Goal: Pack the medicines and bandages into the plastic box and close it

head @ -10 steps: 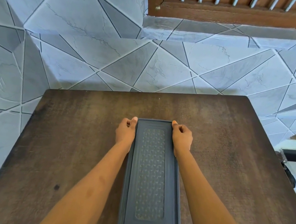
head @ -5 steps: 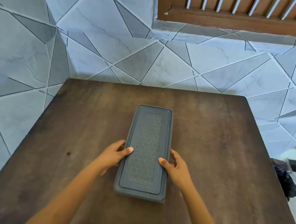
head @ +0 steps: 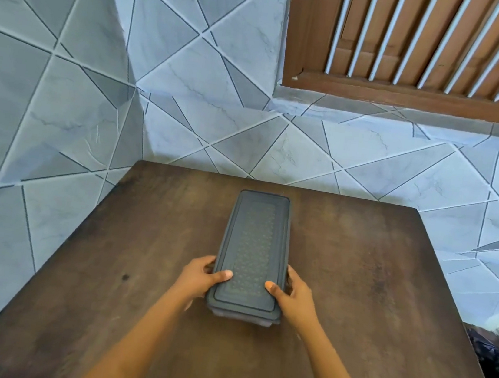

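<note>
Dark wooden table (head: 354,298) stood against grey tiled wall (head: 192,86). Lidded plastic box (head: 255,246) lay mid-table; left hand (head: 201,279) and right hand (head: 294,297) gripped its near end.

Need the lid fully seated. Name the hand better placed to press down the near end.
Neither clearly: the left hand and right hand flank the box evenly at its near end, thumbs on the lid. Slight lean to the left, whose thumb reaches further over the lid.
</note>
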A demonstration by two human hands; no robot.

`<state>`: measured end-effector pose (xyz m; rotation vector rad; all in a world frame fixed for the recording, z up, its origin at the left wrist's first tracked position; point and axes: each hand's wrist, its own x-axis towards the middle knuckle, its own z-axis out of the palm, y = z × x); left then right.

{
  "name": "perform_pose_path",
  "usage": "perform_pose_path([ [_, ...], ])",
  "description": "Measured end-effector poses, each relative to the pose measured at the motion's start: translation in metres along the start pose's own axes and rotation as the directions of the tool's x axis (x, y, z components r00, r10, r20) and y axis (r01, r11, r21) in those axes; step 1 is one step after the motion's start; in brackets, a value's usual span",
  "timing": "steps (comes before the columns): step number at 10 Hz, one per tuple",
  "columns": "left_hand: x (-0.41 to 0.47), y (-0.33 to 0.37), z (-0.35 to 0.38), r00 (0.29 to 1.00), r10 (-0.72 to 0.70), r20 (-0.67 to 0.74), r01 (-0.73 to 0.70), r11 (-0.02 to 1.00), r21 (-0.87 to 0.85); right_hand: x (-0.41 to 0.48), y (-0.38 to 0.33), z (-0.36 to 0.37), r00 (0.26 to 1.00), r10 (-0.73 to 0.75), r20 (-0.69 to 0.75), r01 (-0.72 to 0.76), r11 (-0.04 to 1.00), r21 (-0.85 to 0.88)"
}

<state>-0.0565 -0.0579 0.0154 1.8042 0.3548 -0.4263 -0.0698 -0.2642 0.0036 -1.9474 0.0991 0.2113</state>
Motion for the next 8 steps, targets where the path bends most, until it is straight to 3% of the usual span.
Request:
perform_pose_path([
  [2,0.053,0.023,-0.007,0.995,0.090,-0.053,-0.082,0.989,0.125,0.051,-0.011,0.006,0.988,0.041,-0.152,-0.058,0.993,-0.105],
  [6,0.122,0.046,-0.015,0.993,0.114,-0.005,-0.110,0.970,0.215,0.111,-0.023,0.010,0.956,0.167,-0.241,-0.198,0.974,-0.111],
  [8,0.106,0.048,-0.009,0.985,0.146,-0.093,-0.118,0.960,0.255,0.096,-0.031,0.014,0.949,0.204,-0.241,-0.231,0.969,-0.087],
])
